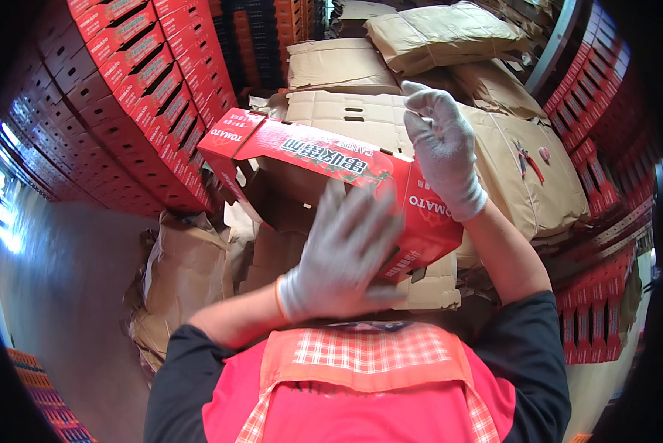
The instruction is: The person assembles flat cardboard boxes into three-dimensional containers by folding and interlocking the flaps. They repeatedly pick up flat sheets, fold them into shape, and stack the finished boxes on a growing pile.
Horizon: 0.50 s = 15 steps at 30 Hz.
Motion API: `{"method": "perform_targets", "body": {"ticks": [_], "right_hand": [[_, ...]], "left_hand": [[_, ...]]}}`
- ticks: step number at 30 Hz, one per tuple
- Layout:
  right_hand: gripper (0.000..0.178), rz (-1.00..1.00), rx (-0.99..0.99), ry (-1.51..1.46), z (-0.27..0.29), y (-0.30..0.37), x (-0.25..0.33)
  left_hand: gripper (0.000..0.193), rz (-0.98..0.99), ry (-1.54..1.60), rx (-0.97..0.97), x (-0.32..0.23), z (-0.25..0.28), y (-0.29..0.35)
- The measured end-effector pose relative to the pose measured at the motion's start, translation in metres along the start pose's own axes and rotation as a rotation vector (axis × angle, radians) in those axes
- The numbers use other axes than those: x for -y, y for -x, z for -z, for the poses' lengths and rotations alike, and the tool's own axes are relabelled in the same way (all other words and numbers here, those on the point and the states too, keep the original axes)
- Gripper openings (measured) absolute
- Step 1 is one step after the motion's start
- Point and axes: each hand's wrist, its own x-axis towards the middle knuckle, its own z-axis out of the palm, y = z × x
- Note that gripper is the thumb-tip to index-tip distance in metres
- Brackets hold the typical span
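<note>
A red printed cardboard carton (272, 142), partly folded into a tray with brown inner faces, lies tilted in front of me. My left hand (346, 247), in a pale grey glove, is over its near side with fingers stretched out and somewhat blurred; it covers part of the carton. At the carton's right end, my right hand (443, 148), gloved too, is raised with the fingers loosely bent and apart. Nothing shows between them. Whether either palm touches the cardboard I cannot tell. Beneath the carton lie flat brown cardboard sheets (324, 109).
Tall stacks of red cartons (135, 81) stand at the left, with more red cartons (590, 310) at the right. Brown paper-wrapped bundles (442, 37) are piled at the back. Red-handled pliers (529, 164) rest on a right-hand bundle. Crumpled brown paper (187, 269) sits at the left.
</note>
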Motion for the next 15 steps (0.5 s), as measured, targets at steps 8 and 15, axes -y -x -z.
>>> {"method": "perform_targets", "body": {"ticks": [8,15], "right_hand": [[0.031,-0.027,0.312,0.569,0.052,0.000,0.020],[0.031,-0.077,0.628,0.690,0.077,-0.018,0.007]], "left_hand": [[0.098,0.161,-0.001,0.524,0.058,-0.023,-0.075],[0.095,0.096,0.027,0.375,0.059,-0.026,-0.069]]}}
